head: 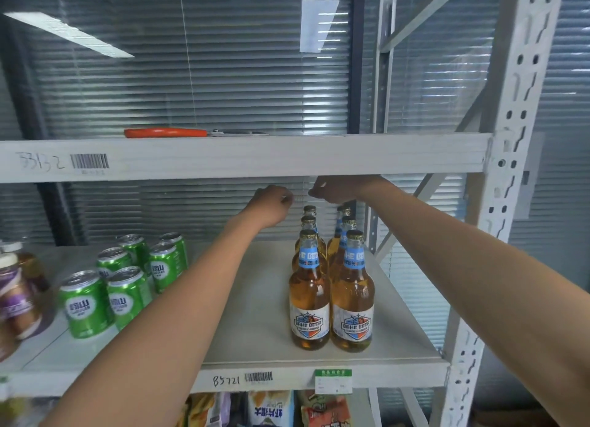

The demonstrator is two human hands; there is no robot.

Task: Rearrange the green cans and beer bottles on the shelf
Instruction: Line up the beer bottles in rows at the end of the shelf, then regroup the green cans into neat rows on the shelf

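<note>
Beer bottles (pixel 332 286): six amber glass bottles standing upright on the right half of the middle shelf (pixel 255 299), long axes vertical, caps up. They form two columns of three running front to back, the columns touching or nearly so. The front pair face the camera, with blue neck bands and white shield labels.

Green cans (pixel 124 279): six cans upright on the left half of the same shelf, pull-tab tops up, in two loose columns slanting back and to the right. White-lettered labels face forward. They sit well apart from the bottles, with the left forearm crossing the gap between them.

Left hand (pixel 273 203): raised above and behind the bottles, just under the upper shelf beam (pixel 242 158). Fingers curled in, tips pinched together; whether they grip anything I cannot tell.

Right hand (pixel 335 188): close beside the left, above the rearmost bottles, touching no cap. Fingers bent inward toward the left hand's; any contents are too small to make out.

Upper shelf: an orange-handled tool (pixel 166 132) lies flat, long axis left to right.

Far left: blurred jars (pixel 19 286) beside the cans.

Below: snack packets (pixel 271 407).
</note>
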